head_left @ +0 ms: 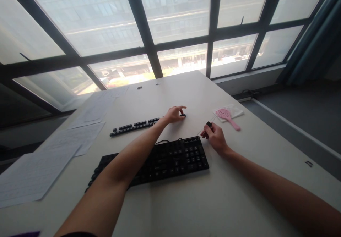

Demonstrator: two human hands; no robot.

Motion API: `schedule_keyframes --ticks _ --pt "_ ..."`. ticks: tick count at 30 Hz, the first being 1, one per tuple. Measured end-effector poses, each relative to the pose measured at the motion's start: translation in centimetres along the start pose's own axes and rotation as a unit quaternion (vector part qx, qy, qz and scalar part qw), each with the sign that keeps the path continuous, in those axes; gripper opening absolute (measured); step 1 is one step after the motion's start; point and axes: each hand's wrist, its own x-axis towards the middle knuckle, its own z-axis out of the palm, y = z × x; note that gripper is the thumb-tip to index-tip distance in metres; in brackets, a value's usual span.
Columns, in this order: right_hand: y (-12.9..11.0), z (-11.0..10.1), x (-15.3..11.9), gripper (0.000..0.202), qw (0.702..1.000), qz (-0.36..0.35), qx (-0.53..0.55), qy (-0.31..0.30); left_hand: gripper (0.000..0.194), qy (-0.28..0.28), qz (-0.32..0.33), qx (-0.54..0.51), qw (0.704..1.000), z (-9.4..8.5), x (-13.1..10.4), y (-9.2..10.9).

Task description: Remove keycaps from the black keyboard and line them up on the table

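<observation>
The left arm (128,159) is closest, coming up from the bottom with the edge of a dark sleeve (77,234) around it. It slants up and to the right, over the black keyboard (183,159), and hides part of it. At its end, the left hand (173,114) bends down a bit at the wrist, palm turned to the white table (170,208). One finger pokes out to the right, almost straight, and the others curl under. A small black key (182,115) is right by these fingertips; I cannot tell if they are pinching it or just touching it. Loose keys (133,127) lie in two long lines behind the keyboard, and the left hand is at their right end. The right arm (266,180) comes in from the bottom right corner and points up and to the left. The right hand (215,137) is just past the keyboard's far right corner, its fingers folded in. Its thumb and fingers squeeze a small black piece (209,124), and thin wires show next to it. A pink brush (224,114) lies to the right of that hand, on a clear bag (237,112). Papers (61,173) are spread on the left.
</observation>
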Motion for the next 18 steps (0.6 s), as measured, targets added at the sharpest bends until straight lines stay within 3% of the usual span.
schedule_keyframes --ticks 18 --pt "0.33 0.00 0.07 0.035 1.000 -0.004 -0.005 0.001 0.062 -0.003 -0.005 0.009 1.000 0.27 -0.22 0.46"
